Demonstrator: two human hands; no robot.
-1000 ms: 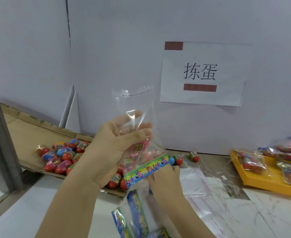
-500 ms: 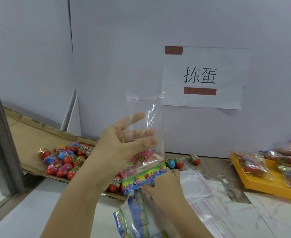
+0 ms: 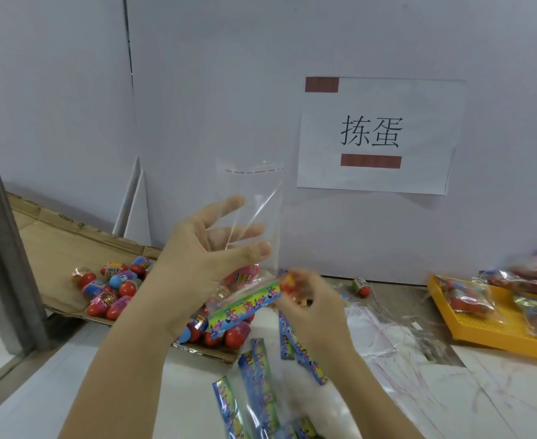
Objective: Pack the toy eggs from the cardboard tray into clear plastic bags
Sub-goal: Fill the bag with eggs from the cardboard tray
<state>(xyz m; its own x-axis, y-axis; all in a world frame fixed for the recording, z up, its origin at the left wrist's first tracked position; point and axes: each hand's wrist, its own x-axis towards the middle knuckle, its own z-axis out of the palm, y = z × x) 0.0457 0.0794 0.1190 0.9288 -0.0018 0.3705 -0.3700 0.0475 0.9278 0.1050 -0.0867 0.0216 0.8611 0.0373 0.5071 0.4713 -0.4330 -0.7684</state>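
Note:
My left hand [image 3: 204,258] holds a clear plastic bag [image 3: 254,210] upright, fingers inside its mouth and thumb across the front. The bag has a colourful printed strip [image 3: 245,307] along its bottom and a pink toy egg [image 3: 242,277] inside. My right hand [image 3: 311,299], blurred, sits just right of the bag's bottom with toy eggs [image 3: 289,282] in its fingers. Several red, blue and purple eggs [image 3: 112,293] lie on the flat cardboard tray [image 3: 55,242] behind my left arm.
One loose egg [image 3: 361,286] lies by the wall. A yellow plastic tray [image 3: 482,327] at right holds filled bags [image 3: 470,299]. Empty bags with colourful strips [image 3: 261,381] and clear film [image 3: 403,359] cover the white table in front. A paper sign [image 3: 375,134] hangs on the wall.
My right hand has come up from under the bag's bottom to its right side and now has eggs in its fingers. The left hand and bag stayed nearly still.

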